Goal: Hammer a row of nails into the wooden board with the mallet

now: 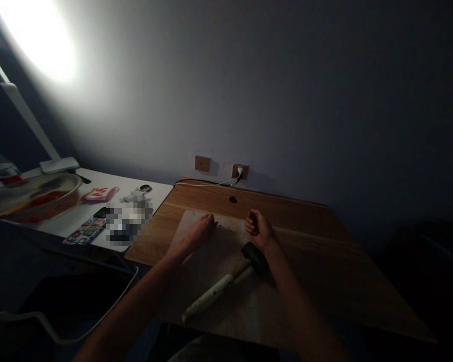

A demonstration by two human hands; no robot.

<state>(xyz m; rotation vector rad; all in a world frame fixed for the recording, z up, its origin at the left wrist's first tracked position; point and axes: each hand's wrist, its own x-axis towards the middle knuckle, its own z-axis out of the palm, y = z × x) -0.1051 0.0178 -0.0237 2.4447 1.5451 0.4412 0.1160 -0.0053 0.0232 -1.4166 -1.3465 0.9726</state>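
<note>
My left hand (200,232) rests on the far left part of a pale board (215,261) lying on a wooden table (324,246), its fingers curled down against the board. My right hand (257,229) hovers at the board's far right, closed in a loose fist; what it pinches, if anything, is too small and dark to make out. A mallet (226,281) with a black head and a worn white handle lies on the board just below my right wrist, untouched by either hand.
A white side table (98,201) on the left carries a glass dish (33,196), a lamp base (58,164), cards and small items. Wall sockets (240,171) with a white cable sit behind the wooden table. The room is dim.
</note>
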